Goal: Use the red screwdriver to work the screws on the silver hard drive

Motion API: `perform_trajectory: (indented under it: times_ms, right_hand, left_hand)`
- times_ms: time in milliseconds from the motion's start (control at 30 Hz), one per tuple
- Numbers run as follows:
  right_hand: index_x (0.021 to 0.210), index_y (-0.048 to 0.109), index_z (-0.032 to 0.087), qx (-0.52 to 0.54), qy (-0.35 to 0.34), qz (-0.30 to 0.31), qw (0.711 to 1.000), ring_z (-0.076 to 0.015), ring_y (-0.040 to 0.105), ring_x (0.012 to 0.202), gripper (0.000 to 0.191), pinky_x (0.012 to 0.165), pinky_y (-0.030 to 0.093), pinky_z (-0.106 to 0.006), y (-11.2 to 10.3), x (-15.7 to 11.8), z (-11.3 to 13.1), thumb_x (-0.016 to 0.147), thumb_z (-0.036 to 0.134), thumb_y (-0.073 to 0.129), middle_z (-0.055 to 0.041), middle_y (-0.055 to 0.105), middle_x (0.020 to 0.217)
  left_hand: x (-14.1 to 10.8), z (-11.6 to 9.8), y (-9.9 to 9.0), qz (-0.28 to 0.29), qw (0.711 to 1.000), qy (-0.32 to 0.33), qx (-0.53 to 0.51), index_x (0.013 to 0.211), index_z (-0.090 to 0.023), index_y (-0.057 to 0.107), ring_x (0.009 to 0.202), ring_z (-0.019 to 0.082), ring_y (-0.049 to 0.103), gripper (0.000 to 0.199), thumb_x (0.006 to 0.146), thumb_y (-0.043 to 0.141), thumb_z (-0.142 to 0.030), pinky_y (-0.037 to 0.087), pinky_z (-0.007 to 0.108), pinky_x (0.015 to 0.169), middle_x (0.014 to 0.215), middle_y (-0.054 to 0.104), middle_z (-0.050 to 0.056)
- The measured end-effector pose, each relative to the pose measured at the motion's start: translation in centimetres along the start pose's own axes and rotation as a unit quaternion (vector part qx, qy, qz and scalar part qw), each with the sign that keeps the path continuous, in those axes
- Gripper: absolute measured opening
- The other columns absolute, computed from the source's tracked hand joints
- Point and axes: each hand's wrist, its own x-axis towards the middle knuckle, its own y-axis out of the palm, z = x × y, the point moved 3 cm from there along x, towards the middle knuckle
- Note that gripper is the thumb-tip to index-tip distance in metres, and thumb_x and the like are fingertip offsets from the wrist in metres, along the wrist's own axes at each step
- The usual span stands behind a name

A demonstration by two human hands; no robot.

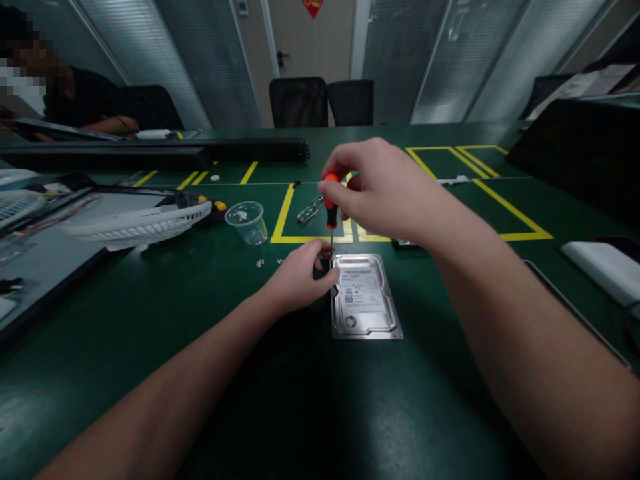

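Several right fingers (344,156) grip a screwdriver (332,216) at the drive's (367,308) corner — left fingers (326,280) parted.

**Two hands (304,273), one screwdriver (332,208), one hard drive (367,300)**

From the hard drive, one cup (249,225) and two groups of tiny bits (260,264), too small to be counted singly, are seen toward ten o'clock. Toward twelve, two chairs (299,103) and one door (315,47) can be seen.
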Motion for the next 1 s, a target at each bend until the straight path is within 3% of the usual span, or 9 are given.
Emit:
perform_trajectory:
  times_ms: [100,233,433,667,867,1000]
  right_hand:
    - [0.089,0.063,0.023,-0.026,0.007,-0.019,0.999,-0.0252,0.068,0.083,0.017,0.068,0.042,-0.035,-0.24,-0.06,0.05,0.095,0.039,0.064,-0.0080,0.073,0.087]
    - [0.081,0.055,0.025,-0.031,0.002,-0.014,0.999,-0.0231,0.064,0.076,0.015,0.066,0.040,-0.035,-0.25,-0.11,0.36,0.090,0.031,0.065,-0.0064,0.071,0.084]
    - [0.085,0.060,0.025,-0.023,-0.034,0.002,0.999,-0.0208,0.064,0.081,0.006,0.070,0.042,-0.034,-0.14,-0.09,0.77,0.090,0.021,0.061,-0.0051,0.074,0.096]
    - [0.085,0.066,0.024,-0.023,-0.044,-0.001,0.999,-0.0207,0.063,0.080,0.021,0.072,0.041,-0.034,-0.22,-0.19,0.91,0.097,0.041,0.064,-0.0060,0.074,0.092]
    - [0.087,0.068,0.022,-0.004,-0.021,0.002,1.000,-0.0217,0.067,0.079,0.012,0.069,0.042,-0.033,0.03,-0.09,0.96,0.092,0.025,0.057,-0.0061,0.072,0.084]
    - [0.086,0.068,0.022,0.000,-0.001,0.007,1.000,-0.0228,0.069,0.079,0.013,0.067,0.044,-0.032,0.01,0.01,0.90,0.090,0.023,0.056,-0.0068,0.073,0.081]
  left_hand:
    - [-0.02,-0.05,-0.04,0.001,1.000,-0.002,-0.005,0.122,-0.015,0.063,0.087,0.021,0.064,0.035,0.093,0.065,-0.035,0.052,0.039,0.084,0.103,0.070,0.009]
    - [-0.02,-0.08,-0.09,0.003,1.000,-0.004,-0.008,0.123,-0.015,0.062,0.087,0.022,0.064,0.037,0.093,0.065,-0.036,0.053,0.039,0.083,0.105,0.070,0.010]
    - [0.02,-0.04,-0.10,0.004,1.000,0.000,-0.008,0.122,-0.016,0.062,0.089,0.022,0.065,0.035,0.093,0.064,-0.037,0.053,0.039,0.083,0.106,0.070,0.010]
    - [0.05,-0.16,-0.10,0.002,1.000,0.000,-0.011,0.120,-0.016,0.063,0.088,0.022,0.064,0.033,0.093,0.065,-0.035,0.053,0.038,0.082,0.105,0.070,0.010]
    - [0.03,-0.07,0.01,-0.004,1.000,-0.001,-0.008,0.118,-0.018,0.063,0.088,0.022,0.065,0.031,0.093,0.066,-0.035,0.053,0.038,0.082,0.104,0.071,0.008]
    - [0.00,-0.08,0.03,-0.003,1.000,-0.003,-0.008,0.120,-0.017,0.063,0.087,0.022,0.065,0.033,0.092,0.066,-0.034,0.053,0.039,0.083,0.103,0.070,0.009]
